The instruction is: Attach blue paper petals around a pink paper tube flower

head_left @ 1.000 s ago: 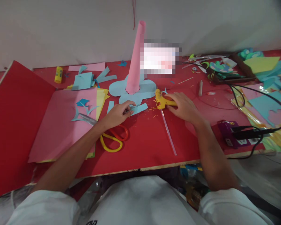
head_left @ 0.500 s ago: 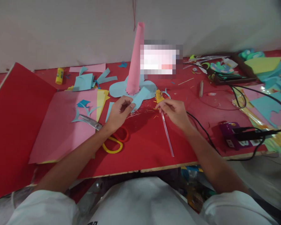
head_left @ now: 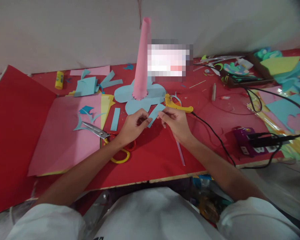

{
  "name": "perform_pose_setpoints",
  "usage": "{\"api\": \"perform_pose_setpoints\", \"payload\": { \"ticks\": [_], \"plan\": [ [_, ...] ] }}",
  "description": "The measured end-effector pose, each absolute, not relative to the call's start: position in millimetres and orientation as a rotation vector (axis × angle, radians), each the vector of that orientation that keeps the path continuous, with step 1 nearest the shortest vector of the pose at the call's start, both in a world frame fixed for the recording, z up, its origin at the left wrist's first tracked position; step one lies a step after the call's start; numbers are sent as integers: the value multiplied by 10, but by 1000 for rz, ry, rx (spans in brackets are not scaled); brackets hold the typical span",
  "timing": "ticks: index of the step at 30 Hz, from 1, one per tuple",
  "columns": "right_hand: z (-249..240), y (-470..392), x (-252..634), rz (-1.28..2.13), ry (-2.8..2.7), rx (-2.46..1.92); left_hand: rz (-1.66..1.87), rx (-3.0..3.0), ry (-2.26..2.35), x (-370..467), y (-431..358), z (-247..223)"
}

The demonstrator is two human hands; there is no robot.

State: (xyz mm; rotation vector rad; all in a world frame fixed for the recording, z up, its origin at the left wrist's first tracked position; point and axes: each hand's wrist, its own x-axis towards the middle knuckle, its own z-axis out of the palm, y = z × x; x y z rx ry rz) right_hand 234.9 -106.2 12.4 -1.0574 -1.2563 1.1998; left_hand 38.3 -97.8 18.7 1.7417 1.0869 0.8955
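Note:
Between my hands is a light blue paper strip [head_left: 155, 114], slanting up to the right. My left hand [head_left: 137, 126] pinches its lower left end. At its upper right end, my right hand [head_left: 175, 121] grips the strip with thumb and fingers. Just beyond stands a tall pink paper cone [head_left: 141, 60] on a light blue petal-shaped paper base [head_left: 122, 94]. A yellow glue gun [head_left: 178, 104] lies behind my right hand, and a clear glue stick [head_left: 180, 153] pokes out below it. Another blue strip [head_left: 115, 119] lies left of my left hand.
Scissors [head_left: 100, 132] with red and yellow handles lie beside my left forearm, partly on pink paper sheets [head_left: 65, 143]. A yellow glue tube [head_left: 59, 80] stands at the back left. On the right are a purple box with cables [head_left: 245, 141] and a cluttered tray [head_left: 262, 71].
My right hand has moved left from beside the glue gun and now holds the strip's other end. The strip has come lower and nearer to me, away from the petal base.

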Motion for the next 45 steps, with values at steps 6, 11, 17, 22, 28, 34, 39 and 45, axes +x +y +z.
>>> {"api": "perform_pose_setpoints", "payload": {
  "ticks": [6,11,17,22,28,34,39,45],
  "plan": [
    [195,-1055,2339,1119,-1224,-1095,840,1861,1082,393,-994,202],
    [212,-1055,2343,1143,-1182,-1058,816,1911,1090,396,-989,206],
    [165,-1032,2344,1247,-1055,-1035,841,1896,1084,404,-991,194],
    [146,-1016,2336,1287,-1041,-1015,935,1879,1107,388,-994,184],
    [141,-1012,2365,1198,-1061,-1038,1022,1840,1147,350,-980,118],
    [134,-1004,2418,1136,-1061,-1019,1041,1818,1175,336,-969,92],
    [47,-970,2448,1051,-1147,-1048,1041,1819,1152,349,-980,124],
    [65,-949,2417,967,-1079,-1022,1073,1797,1158,334,-968,89]
  ]
}}
